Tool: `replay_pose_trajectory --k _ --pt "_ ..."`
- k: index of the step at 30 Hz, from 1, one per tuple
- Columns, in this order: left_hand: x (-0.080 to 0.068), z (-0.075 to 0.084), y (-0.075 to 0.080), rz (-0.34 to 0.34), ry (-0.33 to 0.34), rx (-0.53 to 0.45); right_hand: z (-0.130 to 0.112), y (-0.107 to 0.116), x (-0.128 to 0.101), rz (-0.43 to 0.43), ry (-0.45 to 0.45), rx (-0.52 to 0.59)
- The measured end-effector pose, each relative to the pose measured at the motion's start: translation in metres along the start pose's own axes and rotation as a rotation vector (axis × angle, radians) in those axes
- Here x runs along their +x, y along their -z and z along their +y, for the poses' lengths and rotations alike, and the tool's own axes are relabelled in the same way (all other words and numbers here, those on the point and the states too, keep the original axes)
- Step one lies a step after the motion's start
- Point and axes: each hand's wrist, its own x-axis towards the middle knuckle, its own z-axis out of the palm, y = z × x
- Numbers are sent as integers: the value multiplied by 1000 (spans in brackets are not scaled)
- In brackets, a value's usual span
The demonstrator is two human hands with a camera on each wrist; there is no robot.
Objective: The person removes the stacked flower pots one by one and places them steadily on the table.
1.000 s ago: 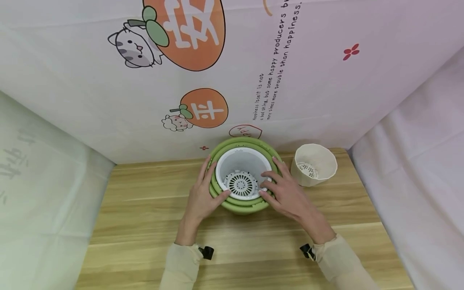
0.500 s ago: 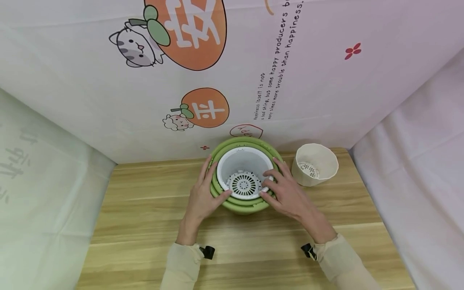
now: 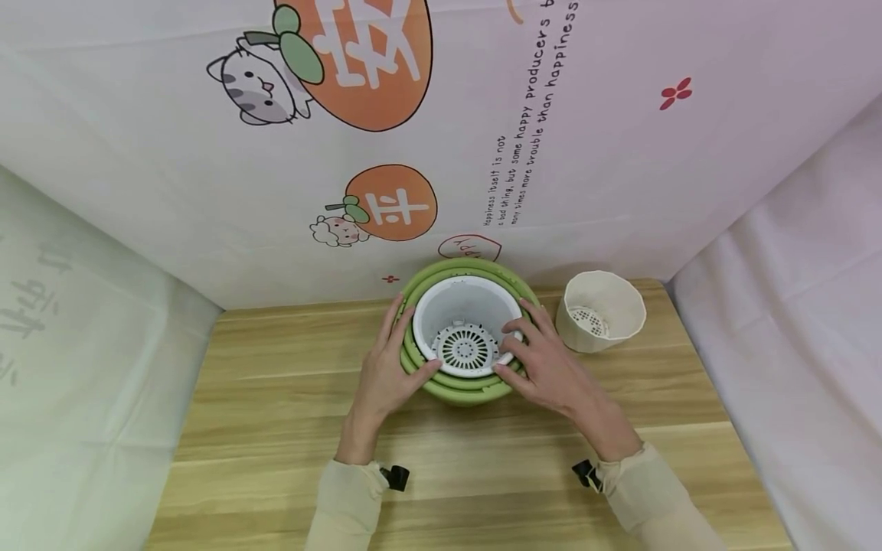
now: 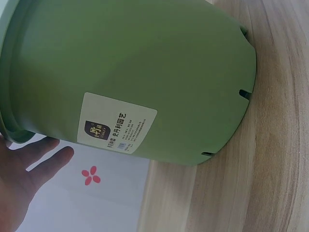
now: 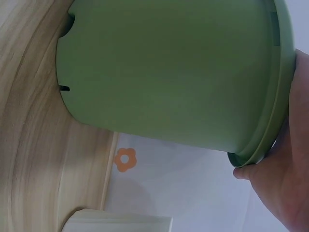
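A white flower pot (image 3: 451, 302) with a slotted base sits inside nested green flower pots (image 3: 465, 395) on the wooden table. On the left side, my left hand (image 3: 383, 376) grips the pots: fingers along the green rims, thumb at the white rim. My right hand (image 3: 554, 375) holds the opposite side, some fingers curled over the white rim, the index finger on the green rim. The left wrist view shows the outer green pot (image 4: 159, 58) upright on the table, with a paper label (image 4: 116, 123) on its wall. In the right wrist view, my right hand (image 5: 282, 179) is at its rim.
A cream pot (image 3: 620, 306) with a perforated base stands to the right of the green pots, near the back edge of the table (image 3: 276, 413). A printed cloth wall (image 3: 276, 176) rises close behind, and white cloth hangs at both sides.
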Motion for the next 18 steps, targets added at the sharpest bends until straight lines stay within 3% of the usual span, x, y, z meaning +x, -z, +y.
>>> replay_pose_trajectory --k 12,18 --pt "-1 -1 0 10 -19 -3 7 3 -2 16 14 115" --pt "0 0 -1 12 -25 7 6 11 1 -40 -29 164"
